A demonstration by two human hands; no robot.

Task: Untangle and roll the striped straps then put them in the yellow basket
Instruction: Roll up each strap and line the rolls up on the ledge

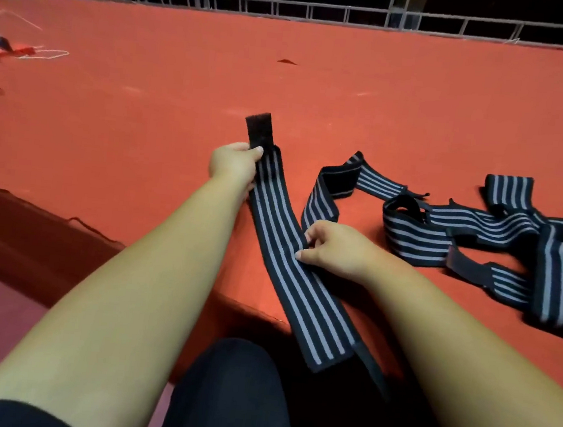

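Knee [228, 390] beneath striped strap [288, 276] overhanging bench [354, 82] | left hand [233, 164] fingers pinch its velcro end [260, 130], right hand [335, 249] fingers pinch mid-length | risk: dangling end may twist, skewing the roll

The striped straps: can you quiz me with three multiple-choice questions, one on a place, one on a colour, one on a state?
1. The tangled straps lie where from the stretched strap? A. Left B. Right C. Underneath
2. The table is: A. red B. green C. white
3. The left hand is: A. flat open B. an empty fist C. gripping the stretched strap
Answers: B, they lie to its right; A, its cover shows red; C, thumb and fingers close on it near the black end.
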